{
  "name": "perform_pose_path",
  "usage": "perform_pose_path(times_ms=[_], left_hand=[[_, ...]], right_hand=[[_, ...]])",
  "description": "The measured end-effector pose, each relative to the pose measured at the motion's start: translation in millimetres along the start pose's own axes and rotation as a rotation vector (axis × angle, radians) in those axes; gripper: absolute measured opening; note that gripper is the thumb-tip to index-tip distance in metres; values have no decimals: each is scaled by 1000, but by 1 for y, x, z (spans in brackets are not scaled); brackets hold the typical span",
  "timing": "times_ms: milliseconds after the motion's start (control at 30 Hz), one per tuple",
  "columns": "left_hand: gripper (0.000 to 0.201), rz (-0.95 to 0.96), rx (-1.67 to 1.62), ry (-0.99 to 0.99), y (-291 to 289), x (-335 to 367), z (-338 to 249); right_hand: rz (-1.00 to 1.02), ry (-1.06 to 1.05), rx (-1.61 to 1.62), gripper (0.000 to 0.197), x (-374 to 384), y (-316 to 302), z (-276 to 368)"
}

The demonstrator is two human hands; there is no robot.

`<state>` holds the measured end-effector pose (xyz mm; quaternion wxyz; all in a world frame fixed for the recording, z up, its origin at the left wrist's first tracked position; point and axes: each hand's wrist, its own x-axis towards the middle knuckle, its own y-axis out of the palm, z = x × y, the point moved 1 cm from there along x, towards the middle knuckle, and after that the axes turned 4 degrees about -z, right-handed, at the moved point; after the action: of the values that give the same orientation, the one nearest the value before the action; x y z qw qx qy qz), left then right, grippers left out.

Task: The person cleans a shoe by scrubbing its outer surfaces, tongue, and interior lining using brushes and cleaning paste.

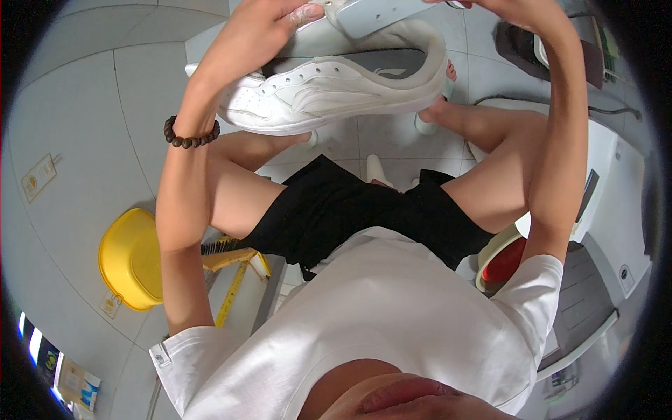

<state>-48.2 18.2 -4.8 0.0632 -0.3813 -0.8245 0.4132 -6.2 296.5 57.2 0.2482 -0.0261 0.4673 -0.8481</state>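
Note:
A white sneaker (329, 94) with empty eyelets and a grey insole is held out at the top of the view, its heel to the right. My left hand (255, 35), closed, grips its far side near the front, and part of the fingers is hidden. Across the shoe's far collar lies a flat pale-grey piece like a tool handle (385, 15); its kind does not show. My right hand (514, 12) is at the right end of that piece with bent fingers, partly cut off by the upper edge.
A yellow basin (133, 259) hangs at the left wall near a wall socket (38, 178). Behind my left arm are a black-bristled brush (220, 246) and a yellow measuring strip (232, 294). A red-lined bucket (502, 262) and a white appliance (616, 203) stand at the right.

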Motion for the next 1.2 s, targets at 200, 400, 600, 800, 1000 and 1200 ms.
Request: perform_pose_path(times_ms=[200,400,600,800,1000,1200], left_hand=[[33,-28,17,186,14,4,30],[34,-46,-37,33,9,2,10],[32,-10,73,49,1,1,17],[36,7,22,45,5,0,20],[39,31,-152,15,1,0,30],[44,60,-332,-90,-3,-3,33]], right_hand=[[-41,-271,-180,32,8,22,6],[-109,47,-70,31,2,-4,-5],[-459,104,-305,25,-21,-14,-20],[-394,179,105,31,-5,4,-24],[-258,260,277,49,21,30,-6],[-53,388,680,51,31,46,10]])
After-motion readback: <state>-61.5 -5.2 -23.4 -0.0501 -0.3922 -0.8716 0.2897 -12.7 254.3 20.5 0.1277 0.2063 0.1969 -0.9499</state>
